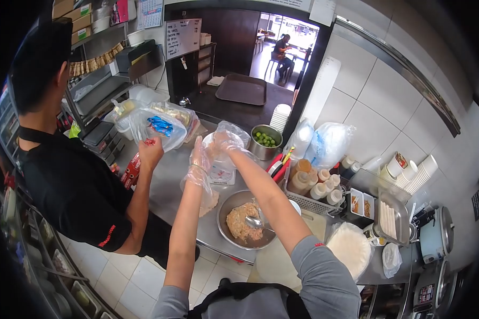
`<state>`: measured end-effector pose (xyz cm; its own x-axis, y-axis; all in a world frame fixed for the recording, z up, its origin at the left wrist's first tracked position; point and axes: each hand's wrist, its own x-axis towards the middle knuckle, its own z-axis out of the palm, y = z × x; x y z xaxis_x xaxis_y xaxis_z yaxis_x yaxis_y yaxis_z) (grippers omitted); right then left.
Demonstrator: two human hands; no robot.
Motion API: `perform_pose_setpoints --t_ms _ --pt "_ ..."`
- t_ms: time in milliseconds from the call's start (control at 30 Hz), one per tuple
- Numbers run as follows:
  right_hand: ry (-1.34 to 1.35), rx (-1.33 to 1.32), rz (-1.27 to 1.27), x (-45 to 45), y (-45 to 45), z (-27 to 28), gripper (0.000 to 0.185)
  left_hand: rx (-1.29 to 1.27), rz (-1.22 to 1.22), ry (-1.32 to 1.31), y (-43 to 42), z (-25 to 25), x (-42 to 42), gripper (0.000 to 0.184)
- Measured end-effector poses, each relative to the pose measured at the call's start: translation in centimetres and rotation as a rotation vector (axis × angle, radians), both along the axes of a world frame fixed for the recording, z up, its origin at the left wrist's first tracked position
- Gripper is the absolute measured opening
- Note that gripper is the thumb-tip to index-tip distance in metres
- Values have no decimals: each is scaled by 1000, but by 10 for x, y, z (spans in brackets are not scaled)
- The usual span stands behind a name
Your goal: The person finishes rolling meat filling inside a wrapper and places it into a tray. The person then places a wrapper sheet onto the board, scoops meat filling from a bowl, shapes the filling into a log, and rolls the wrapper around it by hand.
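Note:
Both my hands wear clear plastic gloves and reach forward over the steel counter. My left hand is held edge-on with its fingers stretched out, beside a white kitchen scale. Over the scale's round white dish, my right hand has its fingers apart and loosely bent; I make out nothing held in it. Clear plastic film lies at the dish's far side. Nearer to me, a steel mixing bowl contains pale minced mixture, with a metal spoon resting in it.
At my left a co-worker in black holds a red package beside plastic bags. A pot of green limes, a basket of sauce bottles and a stack of round white wrappers stand right. A tray lies beyond.

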<state>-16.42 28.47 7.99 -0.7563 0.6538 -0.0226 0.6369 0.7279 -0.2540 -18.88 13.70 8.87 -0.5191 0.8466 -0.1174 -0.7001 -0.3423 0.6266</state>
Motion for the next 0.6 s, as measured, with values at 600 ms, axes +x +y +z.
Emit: perform_pose_setpoints --t_ms 600 --pt "1200 -1453 140 170 3 92 22 111 80 -18 35 -24 -33 49"
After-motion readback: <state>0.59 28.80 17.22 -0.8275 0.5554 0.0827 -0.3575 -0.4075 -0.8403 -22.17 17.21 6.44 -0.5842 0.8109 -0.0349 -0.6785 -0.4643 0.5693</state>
